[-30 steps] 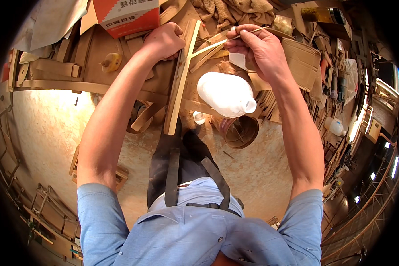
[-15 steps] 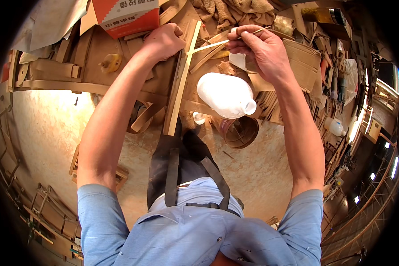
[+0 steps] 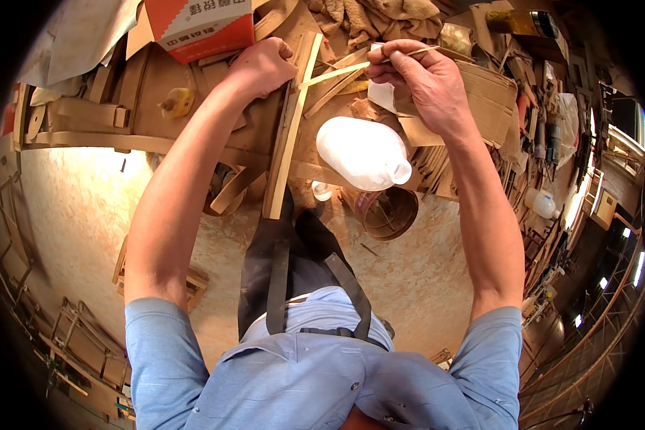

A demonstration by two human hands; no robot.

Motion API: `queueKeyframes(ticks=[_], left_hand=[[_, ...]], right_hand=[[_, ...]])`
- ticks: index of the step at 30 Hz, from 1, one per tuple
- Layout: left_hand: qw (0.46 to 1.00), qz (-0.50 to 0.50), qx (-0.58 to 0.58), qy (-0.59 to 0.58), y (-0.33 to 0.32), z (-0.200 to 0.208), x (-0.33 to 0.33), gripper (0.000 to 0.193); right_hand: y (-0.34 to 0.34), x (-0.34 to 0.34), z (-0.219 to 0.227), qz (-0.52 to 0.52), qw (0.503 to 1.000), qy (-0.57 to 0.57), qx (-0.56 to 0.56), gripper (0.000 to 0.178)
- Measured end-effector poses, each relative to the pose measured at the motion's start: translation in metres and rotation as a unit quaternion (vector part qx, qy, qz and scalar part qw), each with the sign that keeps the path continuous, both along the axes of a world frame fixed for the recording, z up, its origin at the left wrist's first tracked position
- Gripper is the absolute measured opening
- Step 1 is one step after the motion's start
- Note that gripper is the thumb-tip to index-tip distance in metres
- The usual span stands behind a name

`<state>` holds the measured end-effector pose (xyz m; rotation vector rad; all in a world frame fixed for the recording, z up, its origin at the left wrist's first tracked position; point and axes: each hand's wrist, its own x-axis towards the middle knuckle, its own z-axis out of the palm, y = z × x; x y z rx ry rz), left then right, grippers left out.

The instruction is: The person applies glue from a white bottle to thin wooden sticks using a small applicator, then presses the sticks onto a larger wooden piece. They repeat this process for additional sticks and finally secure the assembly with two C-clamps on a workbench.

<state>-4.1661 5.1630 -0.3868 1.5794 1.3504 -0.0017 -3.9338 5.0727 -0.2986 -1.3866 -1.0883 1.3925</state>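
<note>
My right hand [image 3: 426, 79] pinches a thin, pale wooden strip [image 3: 335, 75] between thumb and fingers. The strip's left end lies against a long narrow wooden board [image 3: 294, 132], and its other end pokes out past my fingers. My left hand [image 3: 264, 68] is closed like a fist against the left edge of that board, near its far end; whatever its fingers hold is hidden. The board slants toward me, its near end over my legs. To its right, below my right hand, a white plastic bottle [image 3: 362, 150] lies on its side, uncapped, mouth toward the near right.
A red and white cardboard box [image 3: 204, 32] stands beyond my left hand. A crumpled brown cloth [image 3: 380, 18] lies at the back. A small yellow bottle [image 3: 178, 102] is on the left of the bench. Flat cardboard [image 3: 491, 100] sits at right, and a round bin [image 3: 387, 215] stands below the bench edge.
</note>
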Motion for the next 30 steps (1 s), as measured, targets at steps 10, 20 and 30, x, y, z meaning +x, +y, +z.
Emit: queueKeyframes(ticks=[10, 20, 30], left_hand=[[1.000, -0.001, -0.015, -0.009, 0.001, 0.004, -0.002, 0.044], [1.000, -0.006, -0.009, -0.003, 0.001, 0.005, -0.002, 0.045], [1.000, -0.005, -0.010, 0.001, 0.000, 0.005, -0.001, 0.043]], right_hand=[[-0.003, 0.003, 0.002, 0.000, 1.000, -0.013, -0.008, 0.020], [-0.007, -0.001, 0.008, 0.001, 1.000, -0.025, 0.005, 0.020], [-0.007, 0.002, 0.015, -0.018, 0.999, -0.025, 0.020, 0.020]])
